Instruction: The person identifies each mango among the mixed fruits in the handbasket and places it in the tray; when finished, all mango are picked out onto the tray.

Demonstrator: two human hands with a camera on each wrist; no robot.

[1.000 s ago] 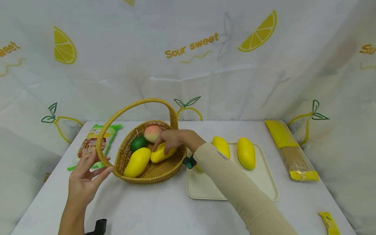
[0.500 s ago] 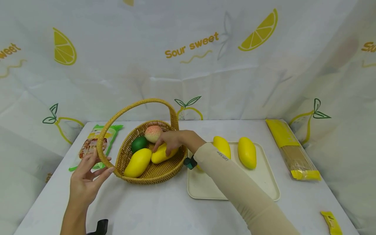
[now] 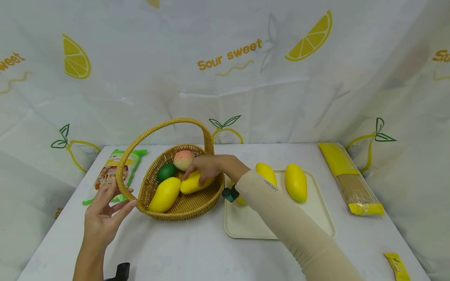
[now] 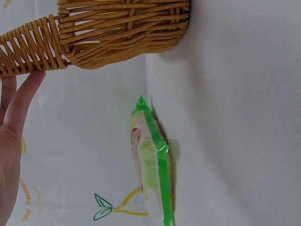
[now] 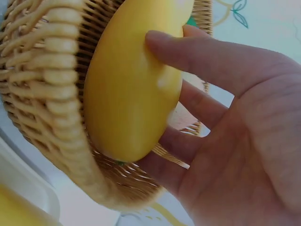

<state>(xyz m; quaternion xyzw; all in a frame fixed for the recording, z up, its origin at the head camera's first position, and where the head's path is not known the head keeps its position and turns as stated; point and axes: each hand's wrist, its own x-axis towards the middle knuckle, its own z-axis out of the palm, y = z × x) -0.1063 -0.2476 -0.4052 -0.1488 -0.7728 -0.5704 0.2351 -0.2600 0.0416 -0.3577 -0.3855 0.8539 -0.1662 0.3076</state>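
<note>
A wicker basket (image 3: 186, 212) with a tall arched handle (image 3: 159, 127) stands on the table. My left hand (image 3: 102, 216) holds the foot of the handle at the near left, thumb in front and fingers behind. Inside the basket, my right hand (image 3: 207, 166) grips a yellow mango (image 3: 191, 184); in the right wrist view the thumb presses one side of that mango (image 5: 127, 94) and the fingers reach round the other. Beside it in the basket lie another mango (image 3: 165, 195), a dark green round fruit (image 3: 166, 172) and a pink-and-cream peach (image 3: 183, 160).
A cream tray (image 3: 246, 230) to the right bears yellow mangoes (image 3: 296, 182), one partly behind my right sleeve. Further right lie a pack of noodles (image 3: 351, 179) and a small yellow packet (image 3: 398, 266). A green-edged food bag (image 3: 112, 171) lies behind my left hand.
My right wrist and forearm have shifted slightly to the right, while the fingers stay on the mango. The left hand keeps its hold on the handle.
</note>
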